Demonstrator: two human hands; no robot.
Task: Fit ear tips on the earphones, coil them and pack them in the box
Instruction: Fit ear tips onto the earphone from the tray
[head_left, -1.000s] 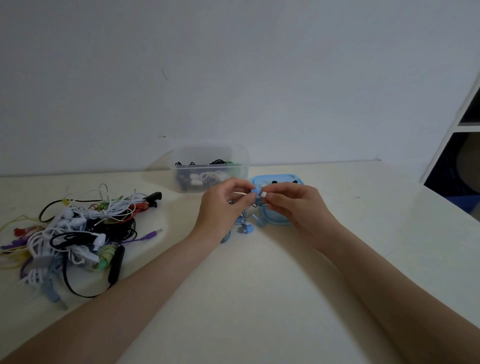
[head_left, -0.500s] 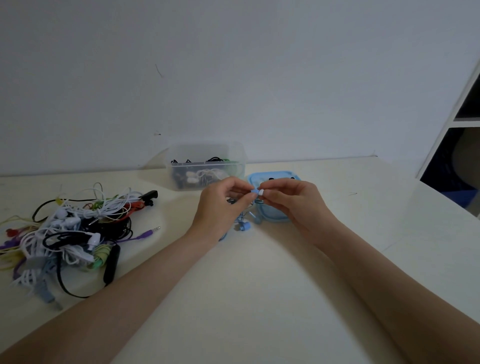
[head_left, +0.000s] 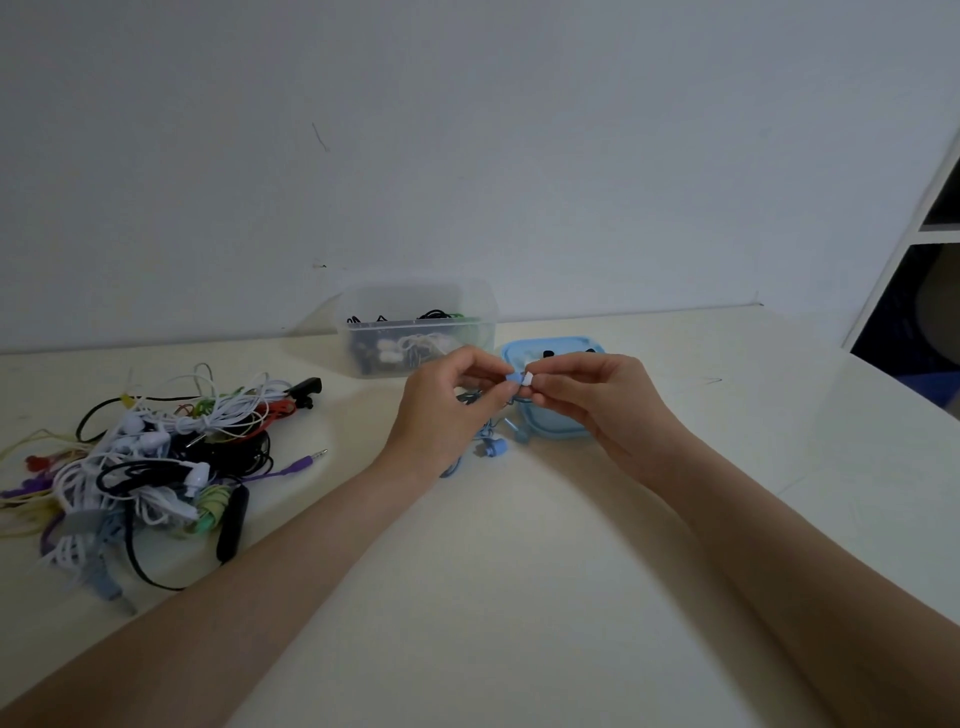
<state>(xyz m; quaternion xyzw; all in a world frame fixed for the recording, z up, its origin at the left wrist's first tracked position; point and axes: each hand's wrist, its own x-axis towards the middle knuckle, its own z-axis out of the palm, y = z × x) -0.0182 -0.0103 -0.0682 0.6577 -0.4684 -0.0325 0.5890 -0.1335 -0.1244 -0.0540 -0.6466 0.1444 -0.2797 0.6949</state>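
Note:
My left hand (head_left: 447, 410) pinches a blue earbud (head_left: 514, 376) between thumb and forefinger. My right hand (head_left: 608, 405) pinches a white ear tip (head_left: 528, 379) and holds it against the earbud's end. The pair's blue cable and second earbud (head_left: 496, 447) hang down onto the table below my hands. A small blue box (head_left: 556, 349) with ear tips in it sits just behind my hands. Behind it to the left stands a clear plastic box (head_left: 415, 330) holding coiled earphones.
A tangled heap of earphones (head_left: 150, 467) in white, black, red, green and purple lies on the cream table (head_left: 519, 571) at the left. A purple jack plug (head_left: 311, 460) sticks out toward the middle. A white shelf unit (head_left: 930, 234) stands at the right edge.
My hands have stayed together in front of the blue box. The white ear tip has closed onto the blue earbud's end.

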